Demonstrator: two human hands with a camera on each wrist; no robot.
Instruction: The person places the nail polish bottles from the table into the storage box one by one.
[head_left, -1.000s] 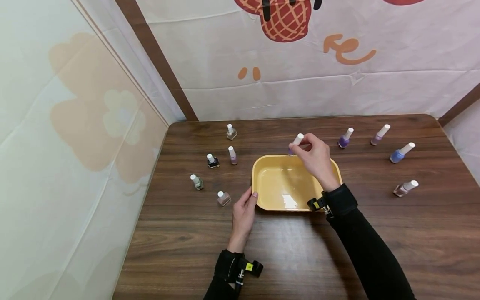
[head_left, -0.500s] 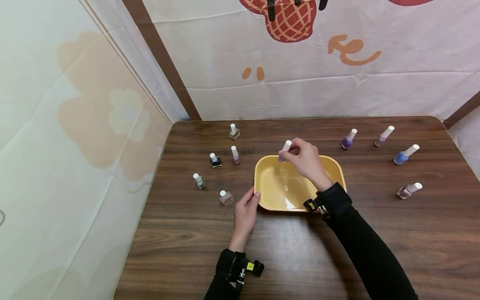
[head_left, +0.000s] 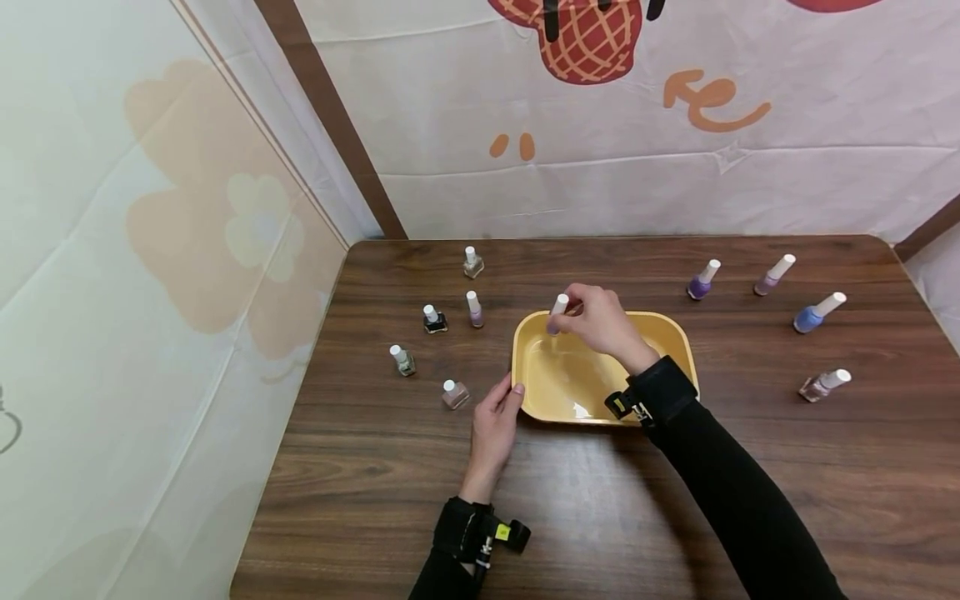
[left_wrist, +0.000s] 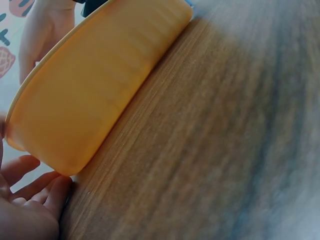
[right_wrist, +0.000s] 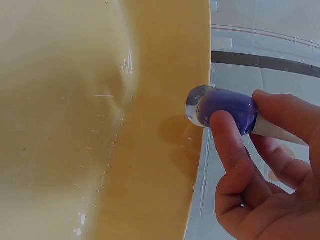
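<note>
The right hand (head_left: 597, 322) has a purple bottle (right_wrist: 232, 110) pinched between thumb and fingers, over the yellow tray (head_left: 573, 375) by its far wall; whether the bottle's base touches the plastic, I can't quite make out from here. The left hand (head_left: 492, 429) grips the tray's left side near the close corner, thumb at the rim and fingers bent against the outside, the tray sitting on the bench (head_left: 570, 508). I'd expect the bottle to be light, hard and rather slick (glass, by its shine), so a drop might chip it. Best hold it where body meets white cap (head_left: 561, 303). The tray looks stiff, and light enough to skid.
</note>
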